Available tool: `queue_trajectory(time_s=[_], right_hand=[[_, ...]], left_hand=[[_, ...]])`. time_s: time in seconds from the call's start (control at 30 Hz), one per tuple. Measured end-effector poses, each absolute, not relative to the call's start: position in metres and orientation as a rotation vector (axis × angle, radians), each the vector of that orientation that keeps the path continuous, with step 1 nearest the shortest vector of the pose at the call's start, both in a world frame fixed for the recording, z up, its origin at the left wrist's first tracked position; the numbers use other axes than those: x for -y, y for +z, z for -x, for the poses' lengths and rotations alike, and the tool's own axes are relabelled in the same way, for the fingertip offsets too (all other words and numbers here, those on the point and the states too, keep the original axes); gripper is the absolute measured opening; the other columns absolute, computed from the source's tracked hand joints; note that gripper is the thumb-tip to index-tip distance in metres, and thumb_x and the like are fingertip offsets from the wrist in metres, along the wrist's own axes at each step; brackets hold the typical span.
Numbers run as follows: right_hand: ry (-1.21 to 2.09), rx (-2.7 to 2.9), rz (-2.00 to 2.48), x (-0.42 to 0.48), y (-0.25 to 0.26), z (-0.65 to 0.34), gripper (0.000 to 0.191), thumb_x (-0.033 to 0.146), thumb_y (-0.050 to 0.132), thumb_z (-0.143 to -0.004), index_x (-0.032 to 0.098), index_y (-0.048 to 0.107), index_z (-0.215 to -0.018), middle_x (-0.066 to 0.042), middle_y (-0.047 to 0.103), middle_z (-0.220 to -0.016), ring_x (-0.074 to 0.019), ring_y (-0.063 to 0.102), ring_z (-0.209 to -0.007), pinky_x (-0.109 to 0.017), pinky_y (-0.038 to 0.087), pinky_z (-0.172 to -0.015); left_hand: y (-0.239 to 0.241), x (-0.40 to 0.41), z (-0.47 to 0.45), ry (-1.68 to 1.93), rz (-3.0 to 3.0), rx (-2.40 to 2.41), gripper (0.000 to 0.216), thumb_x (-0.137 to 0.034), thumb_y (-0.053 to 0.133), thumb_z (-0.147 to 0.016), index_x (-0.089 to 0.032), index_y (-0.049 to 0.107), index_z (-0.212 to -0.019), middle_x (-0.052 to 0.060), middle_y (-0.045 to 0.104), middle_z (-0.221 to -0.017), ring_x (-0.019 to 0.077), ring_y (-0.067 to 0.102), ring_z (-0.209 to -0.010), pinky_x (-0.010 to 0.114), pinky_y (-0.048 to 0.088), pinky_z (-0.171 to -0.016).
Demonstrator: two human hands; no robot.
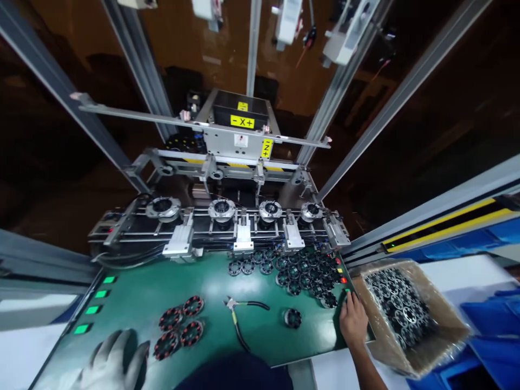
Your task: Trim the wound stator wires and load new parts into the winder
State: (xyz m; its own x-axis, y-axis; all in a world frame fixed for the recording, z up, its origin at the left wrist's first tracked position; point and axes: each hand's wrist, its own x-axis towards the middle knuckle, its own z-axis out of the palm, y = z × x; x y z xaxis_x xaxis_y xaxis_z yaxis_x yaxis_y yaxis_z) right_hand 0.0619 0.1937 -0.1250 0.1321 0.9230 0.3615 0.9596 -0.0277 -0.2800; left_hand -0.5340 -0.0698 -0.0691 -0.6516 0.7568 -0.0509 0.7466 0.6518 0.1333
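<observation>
On the desk (134, 287), red rings (170, 319) sit near the wide-spread left hand (111, 364), maybe for easy reach; I can't tell the grip of the right hand (353, 318) by a button (347, 291).

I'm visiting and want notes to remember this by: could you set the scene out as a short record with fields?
Surface: green table
Left hand: gloved, fingers spread, left of four black-and-red rings
Right hand: bare, at the table's right edge
Tool: pliers, handles apart
Beside table: cardboard box holding many rings
</observation>
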Motion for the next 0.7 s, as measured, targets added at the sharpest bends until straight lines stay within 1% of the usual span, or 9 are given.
queue_trajectory(time_s=[0.03,0.07,0.13,0.23,0.3,0.4,0.5,0.6,0.7], right_hand=[[-0.118,1.821,1.967,-0.194,-0.126,-0.063,0.064,0.050,0.030,-0.092,0.012,0.073,-0.120,-0.026,0.070,-0.121,-0.0434,0.066,-0.114,-0.062,0.053,-0.097],[-0.125,1.835,1.966,-0.193,-0.127,-0.064,0.064,0.049,0.030,-0.092,0.011,0.073,-0.121,-0.026,0.069,-0.121,-0.0435,0.066,-0.114,-0.062,0.053,-0.097],[-0.136,1.860,1.962,-0.193,-0.128,-0.066,0.066,0.049,0.029,-0.092,0.010,0.073,-0.123,-0.026,0.069,-0.122,-0.0434,0.066,-0.114,-0.061,0.053,-0.097],[-0.154,1.879,1.961,-0.194,-0.127,-0.067,0.069,0.051,0.029,-0.093,0.009,0.072,-0.126,-0.026,0.069,-0.122,-0.0445,0.068,-0.111,-0.062,0.054,-0.095],[-0.166,1.882,1.966,-0.194,-0.126,-0.067,0.071,0.051,0.028,-0.093,0.007,0.071,-0.127,-0.029,0.068,-0.122,-0.0469,0.068,-0.110,-0.063,0.055,-0.092],[-0.175,1.892,1.968,-0.194,-0.124,-0.067,0.074,0.053,0.028,-0.092,0.004,0.071,-0.127,-0.031,0.068,-0.123,-0.0493,0.068,-0.109,-0.064,0.055,-0.089],[-0.178,1.902,1.979,-0.194,-0.121,-0.066,0.074,0.055,0.028,-0.092,0.008,0.072,-0.127,-0.029,0.067,-0.124,-0.0491,0.068,-0.109,-0.064,0.056,-0.087],[-0.173,1.911,1.990,-0.194,-0.117,-0.066,0.073,0.057,0.027,-0.092,0.011,0.072,-0.126,-0.027,0.069,-0.122,-0.0467,0.069,-0.107,-0.063,0.056,-0.088],[-0.167,1.956,1.993,-0.194,-0.115,-0.068,0.077,0.056,0.024,-0.094,0.005,0.071,-0.126,-0.029,0.069,-0.120,-0.0466,0.070,-0.104,-0.064,0.055,-0.089]], left_hand=[[-0.064,0.068,0.533,0.169,-1.256,-2.753,0.062,-0.056,0.028,-0.093,-0.016,0.057,-0.130,0.022,0.062,-0.141,0.0385,0.059,-0.127,0.052,0.047,-0.101],[-0.060,0.067,0.531,0.164,-1.250,-2.744,0.065,-0.058,0.027,-0.093,-0.013,0.057,-0.130,0.024,0.060,-0.142,0.0391,0.059,-0.127,0.052,0.048,-0.101],[-0.055,0.065,0.528,0.157,-1.249,-2.741,0.068,-0.057,0.026,-0.094,-0.010,0.059,-0.131,0.024,0.059,-0.143,0.0399,0.058,-0.128,0.053,0.047,-0.102],[-0.056,0.066,0.525,0.166,-1.232,-2.754,0.062,-0.053,0.030,-0.096,-0.011,0.061,-0.130,0.023,0.058,-0.145,0.0396,0.055,-0.132,0.054,0.045,-0.104],[-0.059,0.067,0.524,0.182,-1.225,-2.754,0.058,-0.049,0.032,-0.098,-0.011,0.062,-0.130,0.022,0.058,-0.146,0.0388,0.052,-0.135,0.053,0.043,-0.106],[-0.061,0.069,0.524,0.212,-1.226,-2.756,0.058,-0.049,0.033,-0.098,-0.011,0.062,-0.130,0.022,0.058,-0.147,0.0376,0.052,-0.136,0.053,0.042,-0.107],[-0.062,0.071,0.524,0.261,-1.210,-2.782,0.058,-0.051,0.032,-0.098,-0.012,0.062,-0.130,0.021,0.060,-0.144,0.0365,0.053,-0.136,0.053,0.043,-0.107],[-0.066,0.077,0.522,0.335,-1.177,-2.824,0.058,-0.050,0.030,-0.100,-0.013,0.063,-0.129,0.019,0.065,-0.138,0.0346,0.058,-0.130,0.049,0.047,-0.105],[-0.074,0.098,0.508,0.411,-1.194,-2.880,0.058,-0.050,0.031,-0.099,-0.012,0.064,-0.127,0.020,0.067,-0.136,0.0368,0.056,-0.133,0.050,0.044,-0.111]])
